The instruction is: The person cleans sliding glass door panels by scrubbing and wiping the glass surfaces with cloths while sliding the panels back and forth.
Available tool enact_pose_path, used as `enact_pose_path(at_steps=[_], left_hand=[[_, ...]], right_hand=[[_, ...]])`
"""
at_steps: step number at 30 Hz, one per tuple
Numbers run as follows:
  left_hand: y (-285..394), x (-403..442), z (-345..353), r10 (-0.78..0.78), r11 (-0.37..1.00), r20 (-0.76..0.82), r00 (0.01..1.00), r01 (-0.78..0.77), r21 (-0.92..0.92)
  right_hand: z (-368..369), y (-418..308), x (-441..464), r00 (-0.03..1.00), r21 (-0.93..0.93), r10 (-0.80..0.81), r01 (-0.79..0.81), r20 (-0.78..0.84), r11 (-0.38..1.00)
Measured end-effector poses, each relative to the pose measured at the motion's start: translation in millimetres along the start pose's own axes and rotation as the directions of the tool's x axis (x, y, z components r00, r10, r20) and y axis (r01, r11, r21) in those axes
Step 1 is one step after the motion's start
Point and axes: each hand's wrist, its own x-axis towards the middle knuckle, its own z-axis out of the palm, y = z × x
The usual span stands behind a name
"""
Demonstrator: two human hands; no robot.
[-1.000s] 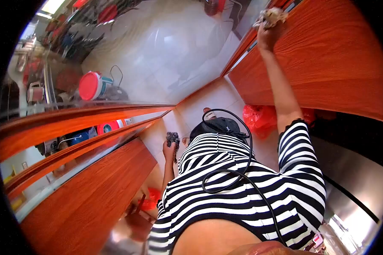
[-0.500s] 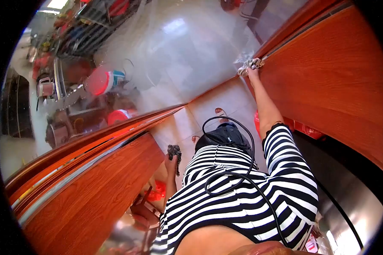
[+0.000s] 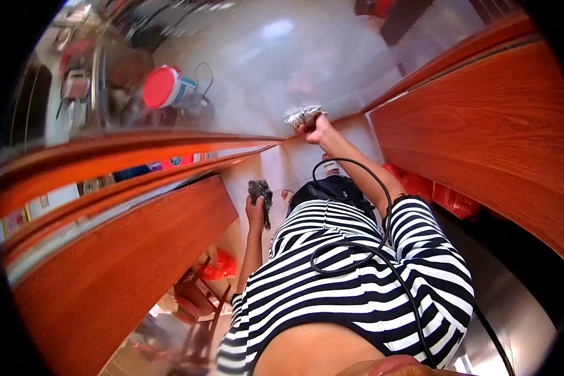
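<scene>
My right hand (image 3: 318,130) is closed round a crumpled pale cloth (image 3: 304,116) and holds it against the large glass pane (image 3: 238,69), just above the pane's wooden frame edge. Lower and to the left, my left hand (image 3: 254,212) grips a dark grey, shaggy cloth (image 3: 261,191) that dangles over the tiled floor, apart from the glass. Part of each cloth is hidden by the fingers.
Wooden panels stand on the left (image 3: 138,263) and right (image 3: 482,125). A black cable (image 3: 382,182) loops over my striped shirt. Red bags (image 3: 219,264) lie low at left. Beyond the glass is a bucket with a red lid (image 3: 160,87).
My right hand has swept the pale cloth leftward across the glass, away from the right panel. My left hand, still holding the dark cloth, has risen slightly in view. The view has shifted.
</scene>
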Motion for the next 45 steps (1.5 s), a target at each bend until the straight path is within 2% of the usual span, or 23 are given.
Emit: enact_pose_path(at_steps=[2, 3, 5, 7, 9, 11, 13, 15, 17, 19, 21, 22, 23, 25, 26, 29, 30, 32, 35, 37, 41, 42, 45], left_hand=[[-5, 6, 1, 0.003, 0.972, 0.04, 0.999, 0.007, -0.236], [-6, 8, -3, 0.009, 0.936, 0.048, 0.999, 0.008, -0.353], [13, 16, -19, 0.054, 0.939, -0.074, 0.996, -0.076, -0.334], [15, 36, -35, 0.093, 0.893, -0.063, 0.994, -0.111, -0.436], [64, 31, -41, 0.221, 0.841, -0.065, 0.973, -0.224, -0.493], [78, 36, -47, 0.232, 0.803, -0.029, 0.972, -0.209, -0.558], [99, 21, -46, 0.335, 0.731, 0.025, 0.942, -0.243, -0.637], [115, 28, -44, 0.401, 0.657, 0.058, 0.914, -0.243, -0.713], [125, 37, -42, 0.442, 0.603, 0.12, 0.889, -0.195, -0.774], [141, 43, -36, 0.49, 0.628, 0.189, 0.851, -0.193, -0.754], [162, 44, -32, 0.566, 0.572, 0.226, 0.793, -0.18, -0.8], [168, 46, -30, 0.584, 0.569, 0.264, 0.767, -0.156, -0.807], [169, 47, -26, 0.592, 0.561, 0.26, 0.763, -0.158, -0.812], [173, 53, -17, 0.61, 0.543, 0.254, 0.75, -0.162, -0.824], [170, 58, -19, 0.58, 0.589, 0.231, 0.782, -0.206, -0.781], [169, 62, -15, 0.569, 0.609, 0.252, 0.782, -0.195, -0.769], [173, 60, -14, 0.569, 0.605, 0.268, 0.777, -0.175, -0.777], [182, 55, -19, 0.564, 0.594, 0.288, 0.774, -0.138, -0.792], [166, 54, -12, 0.52, 0.671, 0.272, 0.81, -0.19, -0.717], [154, 62, -4, 0.556, 0.686, 0.289, 0.779, -0.234, -0.689], [144, 74, -3, 0.585, 0.746, 0.326, 0.743, -0.335, -0.576], [145, 74, -2, 0.59, 0.748, 0.33, 0.737, -0.344, -0.568], [143, 80, -1, 0.583, 0.769, 0.365, 0.726, -0.346, -0.538]], right_hand=[[7, 21, -11, 0.986, -0.151, 0.114, -0.096, 0.121, 0.984], [10, 32, -23, 0.997, -0.177, 0.045, -0.032, 0.069, 0.984], [14, 40, -30, 0.997, -0.287, 0.069, -0.057, 0.03, 0.956], [18, 50, -55, 0.996, -0.295, -0.073, 0.087, 0.057, 0.951], [14, 36, -54, 0.968, -0.216, -0.188, 0.221, 0.163, 0.951], [19, 13, -60, 0.957, -0.134, -0.197, 0.228, 0.211, 0.964], [10, -7, -73, 0.94, -0.133, -0.112, 0.162, 0.322, 0.978], [4, -9, -66, 0.907, -0.177, -0.219, 0.297, 0.36, 0.938], [21, 28, -99, 0.863, -0.087, -0.418, 0.457, 0.283, 0.885], [-4, 14, -95, 0.853, -0.192, -0.349, 0.446, 0.388, 0.874], [-32, 1, -89, 0.712, -0.238, -0.233, 0.495, 0.662, 0.836], [-32, 14, -100, 0.798, -0.217, -0.468, 0.568, 0.38, 0.794], [-42, 12, -108, 0.84, -0.33, -0.435, 0.531, 0.323, 0.781], [-58, 18, -120, 0.794, -0.385, -0.441, 0.595, 0.419, 0.706], [-56, 23, -123, 0.789, -0.417, -0.528, 0.614, 0.314, 0.671], [-40, 15, -129, 0.638, -0.436, -0.747, 0.735, 0.187, 0.519], [-54, -25, -119, 0.593, -0.489, -0.755, 0.765, 0.28, 0.419], [-31, -40, -124, 0.545, -0.505, -0.786, 0.785, 0.291, 0.358], [5, -23, -133, 0.518, -0.499, -0.827, 0.788, 0.22, 0.361], [8, -32, -130, 0.528, -0.524, -0.827, 0.768, 0.193, 0.368], [27, -11, -113, 0.306, -0.548, -0.95, 0.806, 0.065, 0.223], [26, -9, -119, 0.314, -0.641, -0.946, 0.743, 0.082, 0.191], [33, -1, -120, 0.237, -0.667, -0.971, 0.721, -0.02, 0.19]])
